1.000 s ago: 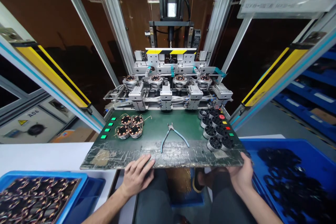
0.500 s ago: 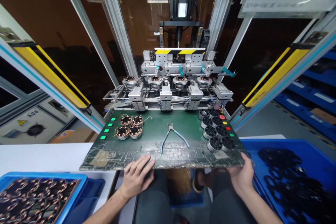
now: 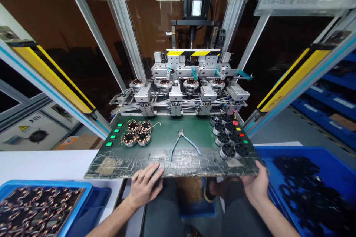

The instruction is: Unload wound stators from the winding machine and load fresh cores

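My left hand [image 3: 144, 187] rests flat with fingers spread on the front edge of the green work plate [image 3: 167, 137]. My right hand [image 3: 256, 185] curls around the plate's front right corner. On the plate lie blue-handled cutters [image 3: 182, 142] in the middle, several copper-wound stators [image 3: 137, 132] at the left, and several black unwound stator cores [image 3: 229, 135] at the right. Behind the plate, the winding machine [image 3: 189, 92] holds several wound stators in its fixtures.
A blue bin of wound stators [image 3: 36, 207] sits at the lower left on a white table [image 3: 41, 164]. A blue bin of black cores [image 3: 308, 189] stands at the right. Green buttons [image 3: 114, 135] and a red button [image 3: 235, 123] flank the plate. Yellow light curtains frame the machine opening.
The machine's winding head and carriage have shifted to the right and back. Both hands stay in place on the plate's front edge.
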A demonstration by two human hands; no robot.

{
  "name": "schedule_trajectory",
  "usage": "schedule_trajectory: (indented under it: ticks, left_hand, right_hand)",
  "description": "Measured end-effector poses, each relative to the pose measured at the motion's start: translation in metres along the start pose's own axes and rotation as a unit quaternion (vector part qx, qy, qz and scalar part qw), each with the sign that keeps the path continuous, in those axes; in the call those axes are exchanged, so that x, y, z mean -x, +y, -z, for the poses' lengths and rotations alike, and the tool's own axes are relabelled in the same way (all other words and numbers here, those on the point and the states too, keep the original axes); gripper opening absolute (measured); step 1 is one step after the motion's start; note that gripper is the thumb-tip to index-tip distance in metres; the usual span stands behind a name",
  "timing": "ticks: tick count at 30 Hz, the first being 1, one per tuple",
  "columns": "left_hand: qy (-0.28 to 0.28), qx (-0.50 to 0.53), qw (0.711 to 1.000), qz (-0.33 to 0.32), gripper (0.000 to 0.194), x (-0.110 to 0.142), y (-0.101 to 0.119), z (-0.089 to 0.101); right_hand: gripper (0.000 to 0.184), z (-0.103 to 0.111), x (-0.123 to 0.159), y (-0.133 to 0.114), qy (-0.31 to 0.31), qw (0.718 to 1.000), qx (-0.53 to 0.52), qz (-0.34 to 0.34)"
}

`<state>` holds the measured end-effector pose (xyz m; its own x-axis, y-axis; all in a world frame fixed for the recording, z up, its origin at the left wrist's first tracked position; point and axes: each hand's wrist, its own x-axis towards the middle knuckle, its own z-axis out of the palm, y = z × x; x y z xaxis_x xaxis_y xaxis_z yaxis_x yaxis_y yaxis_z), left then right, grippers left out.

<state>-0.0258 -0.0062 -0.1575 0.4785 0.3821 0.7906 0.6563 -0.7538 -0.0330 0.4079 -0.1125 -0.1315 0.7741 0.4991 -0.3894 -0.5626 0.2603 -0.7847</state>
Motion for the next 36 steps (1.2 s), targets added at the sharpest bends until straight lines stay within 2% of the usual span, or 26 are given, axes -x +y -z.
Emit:
schedule_trajectory:
  ticks: [8,13,25,31,36]
  left_hand:
    - [-0.001,0.001,1.000,0.003,0.063,0.001,0.000,-0.001]
    - [-0.003,0.004,1.000,0.000,0.060,-0.001,0.000,0.001]
    - [-0.004,-0.008,1.000,-0.002,0.075,0.000,0.000,0.000]
    - [-0.033,0.002,0.999,0.016,0.061,0.004,0.000,0.001]
    - [-0.044,0.016,0.999,0.013,0.066,0.005,-0.001,0.002]
  right_hand:
    - [0.047,-0.001,0.000,-0.001,-0.010,1.000,-0.002,0.015]
    - [0.047,-0.002,0.001,-0.002,0.007,1.000,-0.003,0.006]
    - [0.048,-0.002,-0.001,0.001,-0.001,1.000,-0.017,0.022]
    - [0.053,0.001,-0.002,0.011,-0.007,0.998,-0.022,0.060]
    - [0.061,0.001,-0.014,0.008,-0.022,0.998,-0.007,0.055]
